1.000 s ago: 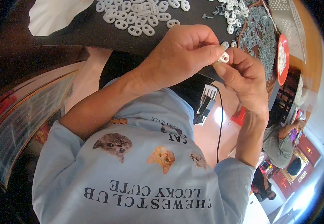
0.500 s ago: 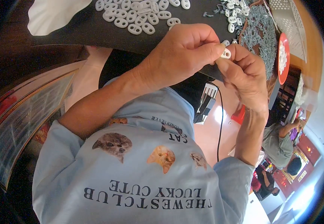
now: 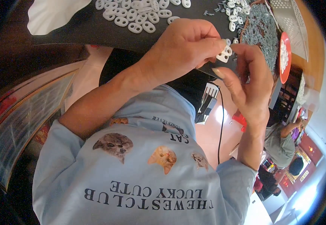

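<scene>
White piece (image 3: pixel 223 58) with holes in it is pinched between the left hand's (image 3: pixel 183 50) thumb and fingers, near the edge of the dark table (image 3: pixel 84 35). Right hand (image 3: pixel 254 82) is just beside it, thumb and index spread well apart, can't tell if the index tip touches. Loads of similar pieces (image 3: pixel 135 17) lie further left, grey bits (image 3: pixel 262 28) heaped off right, then a red plate (image 3: pixel 289 56) past those.

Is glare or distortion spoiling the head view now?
Head view: bright glare on the floor and at lower right; far left dark and grainy; edges bending toward the black rim; the white part in the left grip clear enough to show holes.
</scene>
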Motion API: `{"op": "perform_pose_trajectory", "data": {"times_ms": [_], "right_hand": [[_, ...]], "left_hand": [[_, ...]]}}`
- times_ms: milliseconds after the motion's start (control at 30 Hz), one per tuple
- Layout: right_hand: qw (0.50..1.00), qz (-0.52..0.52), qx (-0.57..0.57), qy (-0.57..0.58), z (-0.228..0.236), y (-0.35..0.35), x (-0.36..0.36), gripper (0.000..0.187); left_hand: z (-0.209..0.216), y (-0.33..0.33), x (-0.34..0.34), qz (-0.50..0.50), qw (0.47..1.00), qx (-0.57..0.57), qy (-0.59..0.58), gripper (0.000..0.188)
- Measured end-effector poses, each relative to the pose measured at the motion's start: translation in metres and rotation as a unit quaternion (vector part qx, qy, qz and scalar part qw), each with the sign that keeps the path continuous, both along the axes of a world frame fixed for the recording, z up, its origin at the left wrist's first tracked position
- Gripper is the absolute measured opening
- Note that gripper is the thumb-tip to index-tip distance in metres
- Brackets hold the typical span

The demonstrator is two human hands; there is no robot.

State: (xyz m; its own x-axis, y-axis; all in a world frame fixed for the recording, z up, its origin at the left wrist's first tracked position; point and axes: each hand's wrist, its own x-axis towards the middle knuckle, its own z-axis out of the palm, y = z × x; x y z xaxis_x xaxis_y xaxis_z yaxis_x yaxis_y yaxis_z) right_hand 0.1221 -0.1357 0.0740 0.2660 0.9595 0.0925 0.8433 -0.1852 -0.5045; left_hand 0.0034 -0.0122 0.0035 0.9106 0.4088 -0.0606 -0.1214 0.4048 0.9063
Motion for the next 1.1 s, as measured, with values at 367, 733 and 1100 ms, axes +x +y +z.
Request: {"op": "perform_pose_trajectory", "data": {"times_ms": [367,733,1100], "right_hand": [[0.979,0.148,0.066,-0.126,-0.016,0.012,0.012,0.026],[0.974,0.183,0.089,-0.098,-0.026,0.015,0.014,0.024],[0.969,0.186,0.077,-0.143,-0.023,0.007,0.017,0.034]], "left_hand": [[-0.001,0.000,-0.002,-0.019,1.000,0.001,-0.009,0.016],[-0.012,-0.004,-0.001,-0.007,0.991,0.115,-0.064,0.017],[-0.005,-0.003,-0.001,-0.039,0.996,0.074,-0.026,0.017]]}}
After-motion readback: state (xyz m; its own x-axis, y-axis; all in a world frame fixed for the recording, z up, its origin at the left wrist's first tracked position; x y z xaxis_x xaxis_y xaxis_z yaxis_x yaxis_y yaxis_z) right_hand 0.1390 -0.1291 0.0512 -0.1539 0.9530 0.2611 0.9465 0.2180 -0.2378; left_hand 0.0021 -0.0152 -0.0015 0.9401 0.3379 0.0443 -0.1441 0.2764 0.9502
